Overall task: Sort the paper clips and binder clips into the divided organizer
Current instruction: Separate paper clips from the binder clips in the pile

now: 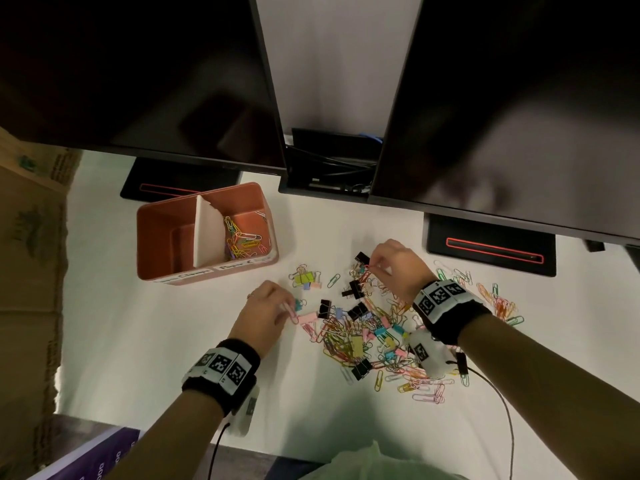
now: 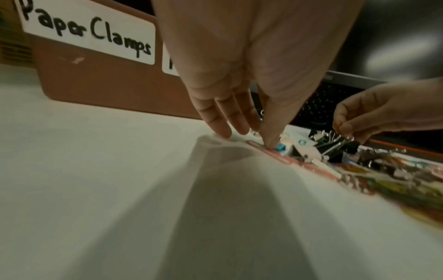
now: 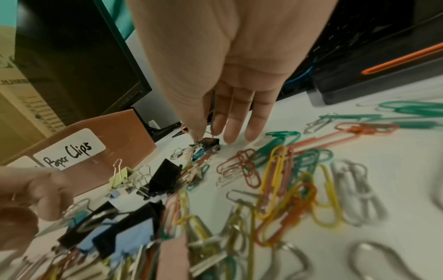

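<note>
The organizer (image 1: 162,233) stands on the white surface (image 1: 138,341), and everything else here lies to its right. On its front wall the left label (image 2: 88,30) reads "Paper Clamps"; the compartment behind it looks empty. The right label (image 3: 69,151) reads "Paper Clips", and coloured paper clips (image 1: 242,239) already lie behind it.

Right of the organizer, the left hand (image 1: 263,313) pinches a pink paper clip (image 1: 291,311) at the near edge of the mixed pile (image 1: 374,330), the other fingers straight. Such a clip is probably light, springy wire that lies flat and slides on the surface; pressing one end and lifting an edge should free it.

Farther right, the right hand (image 1: 394,268) pinches thumb to forefinger at a black binder clip (image 1: 362,258); whether it holds the wire handle or a red clip beside it, I cannot tell. A binder clip is likely stiffer and heavier; its wire handles offer the surest hold, though tangled neighbours may trail along.
</note>
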Action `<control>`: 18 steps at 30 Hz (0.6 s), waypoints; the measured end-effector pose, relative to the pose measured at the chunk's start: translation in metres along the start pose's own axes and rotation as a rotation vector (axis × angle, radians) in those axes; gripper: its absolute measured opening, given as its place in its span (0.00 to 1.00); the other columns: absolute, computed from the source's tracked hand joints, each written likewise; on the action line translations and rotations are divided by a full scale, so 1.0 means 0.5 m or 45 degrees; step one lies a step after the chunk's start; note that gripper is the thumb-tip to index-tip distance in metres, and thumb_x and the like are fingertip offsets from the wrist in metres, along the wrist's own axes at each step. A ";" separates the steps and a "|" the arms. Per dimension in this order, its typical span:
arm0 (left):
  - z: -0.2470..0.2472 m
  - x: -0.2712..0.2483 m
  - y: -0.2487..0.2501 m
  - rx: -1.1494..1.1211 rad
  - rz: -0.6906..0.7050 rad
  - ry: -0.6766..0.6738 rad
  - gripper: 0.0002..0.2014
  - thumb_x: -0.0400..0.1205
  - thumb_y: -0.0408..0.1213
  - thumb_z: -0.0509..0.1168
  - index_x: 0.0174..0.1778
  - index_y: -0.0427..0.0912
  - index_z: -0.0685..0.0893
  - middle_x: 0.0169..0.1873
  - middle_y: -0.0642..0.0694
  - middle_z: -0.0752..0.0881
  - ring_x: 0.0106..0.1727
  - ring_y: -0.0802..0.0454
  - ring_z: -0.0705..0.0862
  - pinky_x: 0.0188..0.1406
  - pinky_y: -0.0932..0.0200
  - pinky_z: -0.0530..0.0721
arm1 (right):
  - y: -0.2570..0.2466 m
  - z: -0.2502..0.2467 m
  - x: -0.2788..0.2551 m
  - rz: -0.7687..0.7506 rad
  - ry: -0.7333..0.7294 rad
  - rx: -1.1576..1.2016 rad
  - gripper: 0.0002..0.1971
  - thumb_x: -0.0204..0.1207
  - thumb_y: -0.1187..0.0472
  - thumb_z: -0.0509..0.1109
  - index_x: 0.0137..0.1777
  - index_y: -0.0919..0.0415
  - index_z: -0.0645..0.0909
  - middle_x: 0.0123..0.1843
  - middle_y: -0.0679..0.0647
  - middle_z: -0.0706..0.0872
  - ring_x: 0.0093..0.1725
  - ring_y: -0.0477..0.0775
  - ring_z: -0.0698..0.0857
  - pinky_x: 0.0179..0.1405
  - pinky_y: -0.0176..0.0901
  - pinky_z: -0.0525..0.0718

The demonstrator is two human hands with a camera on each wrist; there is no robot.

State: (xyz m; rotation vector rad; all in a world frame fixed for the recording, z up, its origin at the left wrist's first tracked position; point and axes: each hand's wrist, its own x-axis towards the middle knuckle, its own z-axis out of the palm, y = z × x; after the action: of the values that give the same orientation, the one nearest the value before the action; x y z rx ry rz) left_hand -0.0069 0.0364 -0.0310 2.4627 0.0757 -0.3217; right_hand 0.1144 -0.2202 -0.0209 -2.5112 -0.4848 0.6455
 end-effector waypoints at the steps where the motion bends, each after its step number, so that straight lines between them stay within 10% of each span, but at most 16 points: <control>1: 0.003 -0.005 -0.009 0.023 0.040 -0.033 0.10 0.71 0.27 0.72 0.42 0.46 0.85 0.47 0.47 0.80 0.48 0.47 0.81 0.55 0.51 0.82 | 0.001 0.000 -0.004 -0.013 -0.030 0.011 0.03 0.78 0.59 0.66 0.49 0.56 0.79 0.50 0.50 0.80 0.47 0.52 0.82 0.49 0.43 0.82; 10: 0.014 0.012 -0.007 0.118 0.183 -0.077 0.08 0.70 0.32 0.75 0.42 0.43 0.85 0.45 0.46 0.85 0.44 0.44 0.82 0.44 0.51 0.83 | -0.007 0.006 -0.030 -0.036 -0.478 0.090 0.06 0.75 0.62 0.70 0.50 0.53 0.80 0.32 0.39 0.76 0.35 0.39 0.78 0.44 0.36 0.78; 18: 0.009 0.015 -0.018 0.206 0.157 -0.042 0.08 0.69 0.31 0.75 0.38 0.45 0.83 0.37 0.49 0.85 0.40 0.46 0.80 0.39 0.59 0.76 | -0.016 -0.010 -0.011 -0.066 -0.452 -0.171 0.17 0.80 0.63 0.63 0.68 0.51 0.76 0.56 0.54 0.83 0.54 0.54 0.82 0.57 0.46 0.80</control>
State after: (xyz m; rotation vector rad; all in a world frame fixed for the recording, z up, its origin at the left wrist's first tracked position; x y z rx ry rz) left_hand -0.0017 0.0406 -0.0415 2.6065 -0.1206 -0.3260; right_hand 0.1106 -0.2180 -0.0108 -2.5035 -0.7391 1.0781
